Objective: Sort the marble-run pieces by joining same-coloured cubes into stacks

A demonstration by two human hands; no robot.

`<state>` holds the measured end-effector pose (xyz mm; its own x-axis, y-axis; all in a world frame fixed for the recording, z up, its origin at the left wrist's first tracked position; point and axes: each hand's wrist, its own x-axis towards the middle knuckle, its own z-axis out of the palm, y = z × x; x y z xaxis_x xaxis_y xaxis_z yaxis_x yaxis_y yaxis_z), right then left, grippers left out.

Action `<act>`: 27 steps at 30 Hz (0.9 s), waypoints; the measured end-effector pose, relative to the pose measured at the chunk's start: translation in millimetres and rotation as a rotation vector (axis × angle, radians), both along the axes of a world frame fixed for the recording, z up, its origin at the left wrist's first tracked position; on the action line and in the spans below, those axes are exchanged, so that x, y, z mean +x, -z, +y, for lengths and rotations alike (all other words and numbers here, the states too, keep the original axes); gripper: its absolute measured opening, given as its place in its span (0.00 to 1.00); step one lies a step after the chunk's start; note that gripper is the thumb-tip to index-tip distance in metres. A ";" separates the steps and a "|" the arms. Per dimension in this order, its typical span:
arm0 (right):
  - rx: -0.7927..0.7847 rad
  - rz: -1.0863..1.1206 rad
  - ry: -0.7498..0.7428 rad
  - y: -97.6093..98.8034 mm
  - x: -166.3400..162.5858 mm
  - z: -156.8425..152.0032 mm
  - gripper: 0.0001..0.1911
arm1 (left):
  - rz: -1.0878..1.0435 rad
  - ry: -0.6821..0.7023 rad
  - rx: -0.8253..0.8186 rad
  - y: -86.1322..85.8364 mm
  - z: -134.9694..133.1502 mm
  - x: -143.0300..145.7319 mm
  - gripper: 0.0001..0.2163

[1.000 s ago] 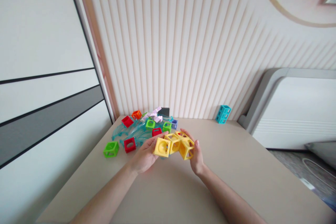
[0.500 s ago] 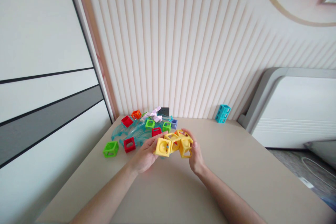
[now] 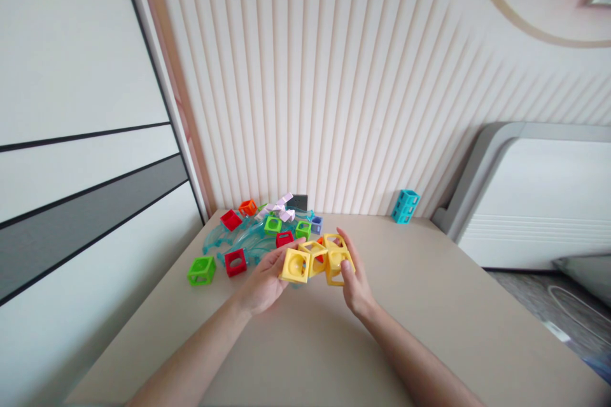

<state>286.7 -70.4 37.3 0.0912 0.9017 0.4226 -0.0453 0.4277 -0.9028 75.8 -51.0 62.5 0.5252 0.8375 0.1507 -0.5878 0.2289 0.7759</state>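
My left hand (image 3: 262,285) holds a cluster of joined yellow hollow cubes (image 3: 315,259) from underneath, with its fingers curled on the nearest cube. My right hand (image 3: 354,283) grips the rightmost yellow cube of the same cluster, thumb on its front face. The cluster hangs a little above the beige table (image 3: 429,305), near the table's middle.
Behind the hands lies a pile of loose pieces: green cubes (image 3: 201,270), red cubes (image 3: 235,262), an orange cube (image 3: 247,207), pale pink bits (image 3: 281,208) and clear teal curved track parts (image 3: 238,240). A teal cube stack (image 3: 405,206) stands against the ribbed wall at back right.
My right hand turned the rightmost yellow cube and pulled it closer to the others. The left hand stayed nearly still.
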 end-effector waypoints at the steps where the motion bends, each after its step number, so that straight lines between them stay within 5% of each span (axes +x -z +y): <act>1: 0.019 -0.004 -0.009 -1.6 -0.6 0.4 0.37 | -0.005 -0.011 -0.005 0.0 0.1 0.4 0.20; 6: 0.109 -0.062 -0.011 -8.5 -4.6 4.8 0.36 | -0.042 -0.091 -0.038 -2.2 -0.4 2.6 0.18; 18: 0.016 0.031 -0.142 -1.4 -9.3 4.9 0.58 | -0.031 -0.225 -0.089 -3.2 4.7 1.5 0.21; 27: 0.028 -0.118 -0.010 11.1 -3.4 9.2 0.48 | 0.055 -0.438 0.055 -14.8 23.9 -7.6 0.19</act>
<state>283.3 -61.2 26.2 0.0301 0.8898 0.4553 0.0562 0.4533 -0.8896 68.2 -27.0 77.3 0.1307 0.9745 0.1826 -0.5777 -0.0748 0.8128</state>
